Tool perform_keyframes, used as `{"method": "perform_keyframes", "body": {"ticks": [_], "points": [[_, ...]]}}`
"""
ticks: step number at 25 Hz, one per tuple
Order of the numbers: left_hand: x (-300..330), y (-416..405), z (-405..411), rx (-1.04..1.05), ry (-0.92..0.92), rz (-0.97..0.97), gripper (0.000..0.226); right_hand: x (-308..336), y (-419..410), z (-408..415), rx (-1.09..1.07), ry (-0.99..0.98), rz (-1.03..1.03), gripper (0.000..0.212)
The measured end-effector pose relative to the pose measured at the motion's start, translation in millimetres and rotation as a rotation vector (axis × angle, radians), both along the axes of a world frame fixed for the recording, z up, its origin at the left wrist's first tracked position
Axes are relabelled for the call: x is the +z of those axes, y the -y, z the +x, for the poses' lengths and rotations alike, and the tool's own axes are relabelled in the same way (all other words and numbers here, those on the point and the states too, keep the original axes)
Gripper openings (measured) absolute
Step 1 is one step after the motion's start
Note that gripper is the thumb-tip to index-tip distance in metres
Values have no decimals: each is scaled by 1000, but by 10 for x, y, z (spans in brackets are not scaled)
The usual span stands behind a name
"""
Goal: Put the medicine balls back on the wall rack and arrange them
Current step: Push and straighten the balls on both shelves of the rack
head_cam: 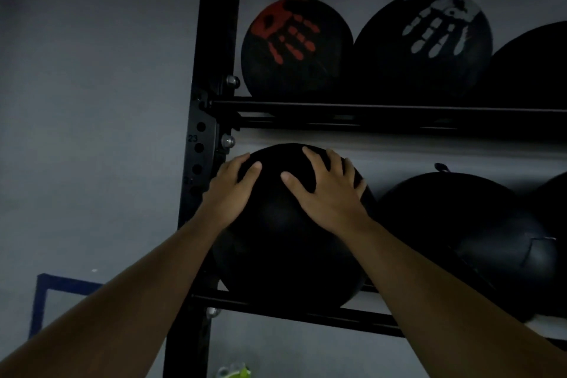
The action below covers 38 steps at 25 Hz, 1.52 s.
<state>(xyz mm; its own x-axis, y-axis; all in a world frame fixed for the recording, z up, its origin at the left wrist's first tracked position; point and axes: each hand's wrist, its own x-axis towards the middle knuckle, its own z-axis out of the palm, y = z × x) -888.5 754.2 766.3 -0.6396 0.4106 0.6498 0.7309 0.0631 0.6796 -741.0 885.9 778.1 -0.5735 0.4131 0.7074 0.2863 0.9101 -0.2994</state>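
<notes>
A large plain black medicine ball [285, 252] rests on the lower rail [276, 310] of the black wall rack, at its left end beside the upright post [211, 40]. My left hand [230, 190] lies on the ball's upper left, fingers wrapped over its edge. My right hand [331, 190] is spread flat on the ball's upper right. Both hands press on the ball. To its right sits a second black ball [466, 242], close beside the first.
The upper shelf rail [383, 113] carries a ball with a red handprint [296, 46], one with a white handprint [425, 43] and a dark ball [534, 67] at the right edge. A grey wall lies behind. Blue tape [46, 288] marks the lower left.
</notes>
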Motion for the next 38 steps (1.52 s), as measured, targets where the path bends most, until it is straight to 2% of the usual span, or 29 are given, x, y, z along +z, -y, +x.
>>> {"method": "perform_keyframes", "body": {"ticks": [2, 3, 8, 15, 17, 20, 24, 27, 32, 38], "points": [[-36, -147, 73, 56, -19, 41, 62, -38, -84, 26, -3, -23, 16, 77], [-35, -187, 86, 94, -35, 53, 56, -52, -110, 29, -8, -43, 18, 76], [-43, -205, 41, 112, -75, 30, 55, -99, -116, 5, -33, -95, 48, 74], [-33, -180, 80, 137, -101, -7, 57, -46, -104, 47, -22, -11, 29, 73], [-26, -128, 89, 110, -183, -71, 62, 9, -105, 84, -3, 52, 3, 72], [27, -78, 206, 69, -432, -149, 57, 98, -172, 244, 83, 42, -33, 63], [301, -137, 518, 136, -689, -259, 43, 268, -444, 696, 135, -101, -38, 46], [588, -314, 846, 251, -772, -304, 40, 492, -742, 1149, 97, -195, -15, 39], [1011, -1022, 1764, 282, -813, -199, 38, 994, -1349, 2144, 24, -319, 94, 35], [1343, -1894, 2616, 222, -859, -45, 31, 1527, -1981, 3091, -171, -359, 197, 37]]}}
